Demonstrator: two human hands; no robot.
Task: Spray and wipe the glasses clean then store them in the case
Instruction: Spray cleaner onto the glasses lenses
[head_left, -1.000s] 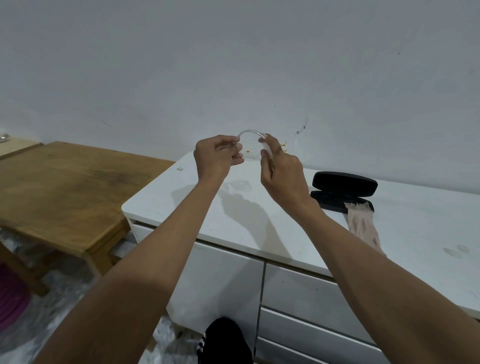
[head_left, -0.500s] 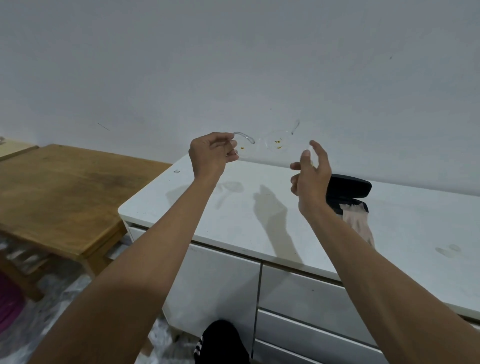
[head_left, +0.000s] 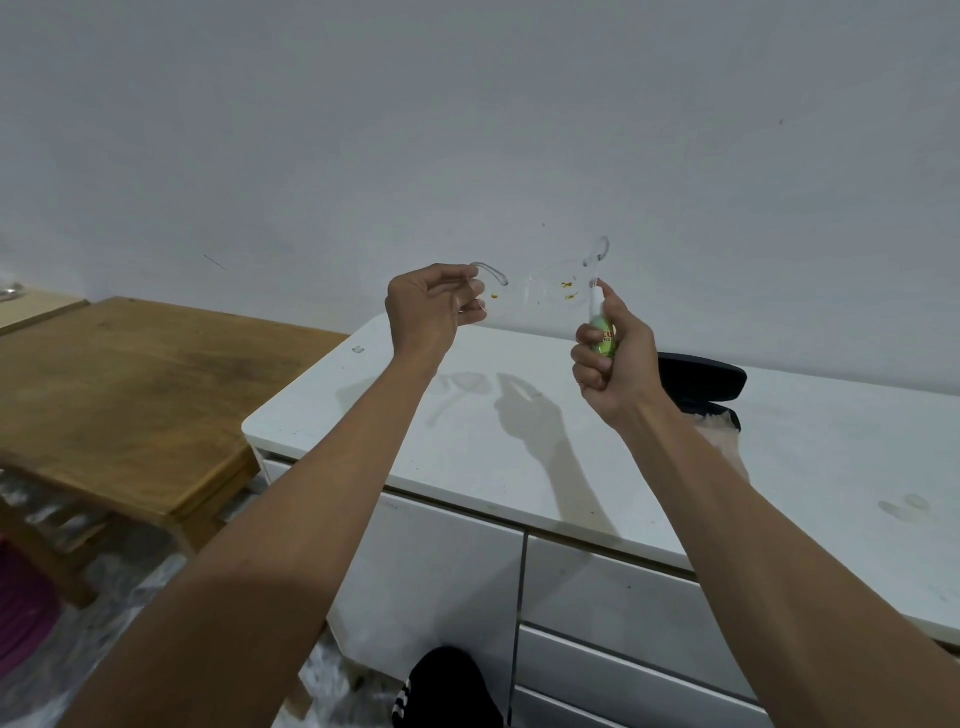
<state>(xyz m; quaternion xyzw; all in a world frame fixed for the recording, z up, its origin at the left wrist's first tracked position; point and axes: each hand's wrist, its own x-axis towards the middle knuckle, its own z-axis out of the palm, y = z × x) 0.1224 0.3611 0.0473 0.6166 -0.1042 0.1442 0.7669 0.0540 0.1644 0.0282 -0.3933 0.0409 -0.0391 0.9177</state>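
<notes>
Since the glasses (head_left: 545, 283) are clear-framed and thin, they look light, somewhat springy at the arms and easy to smear or twist, so holding them by one temple, well away from the lenses, seems the sensible place. The left hand (head_left: 431, 306) does just that: raised in front of the wall, knuckles toward the camera, its grip pinched on the left temple with the curved earpiece poking out to the right of the fingers. The lenses hang in the air to the right of that hand, above the far edge of the white tabletop (head_left: 519, 452), with a few yellowish specks on them (dirt or reflections, too small to say). The right hand (head_left: 613, 358) is lifted just right of the glasses, wrist bent upward, its grip wrapped around a small green spray bottle (head_left: 600, 332) with the forefinger on top of the nozzle, which points at the right lens from close by. No mist is visible. Farther right on the tabletop the black case (head_left: 711, 382) lies open, a pale cloth (head_left: 719, 431) against its near side.
</notes>
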